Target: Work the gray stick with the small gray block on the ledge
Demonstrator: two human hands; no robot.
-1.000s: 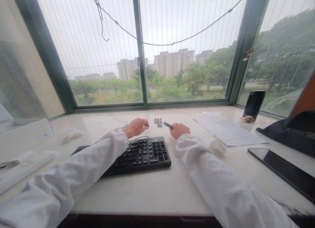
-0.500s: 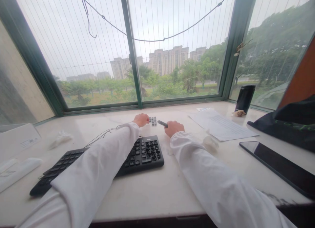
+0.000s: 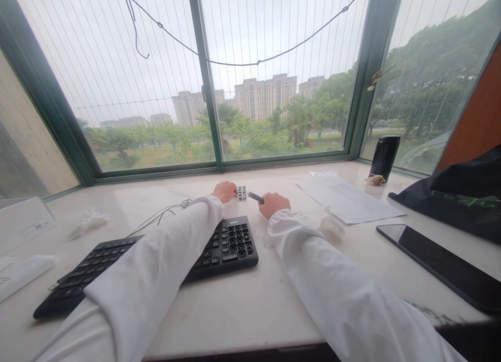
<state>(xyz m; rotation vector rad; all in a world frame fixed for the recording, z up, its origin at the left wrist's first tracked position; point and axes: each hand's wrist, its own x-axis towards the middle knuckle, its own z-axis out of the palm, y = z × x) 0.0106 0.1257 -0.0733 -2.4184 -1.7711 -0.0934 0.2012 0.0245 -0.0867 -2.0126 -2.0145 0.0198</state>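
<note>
My left hand (image 3: 225, 191) rests on the white sill beyond the keyboard, its fingers curled in at the left edge of a small grid of grey key-like pieces (image 3: 242, 193). Whether it pinches one of them is hidden. Closed around a slim dark stick-like tool (image 3: 255, 197), my right hand (image 3: 274, 205) lies just right of the grid. The tool points left at the pieces, a small gap away. Nearer to me sits a black keyboard (image 3: 230, 265), partly covered by my left sleeve; its number pad shows square key places with pale outlines.
A thin cable (image 3: 154, 216) runs behind the keyboard. On the right lie printed paper (image 3: 348, 197), a phone (image 3: 434, 263), a crumpled clear wrapper (image 3: 332, 229), a black cylinder (image 3: 385, 157) and a dark bag (image 3: 462, 190). A white box (image 3: 25, 224) and crumpled plastic (image 3: 88, 224) are left.
The view has turned slightly, so most things appear a little further left. Both hands keep nearly the same places by the grey pieces, and the tool stays in my right hand.
</note>
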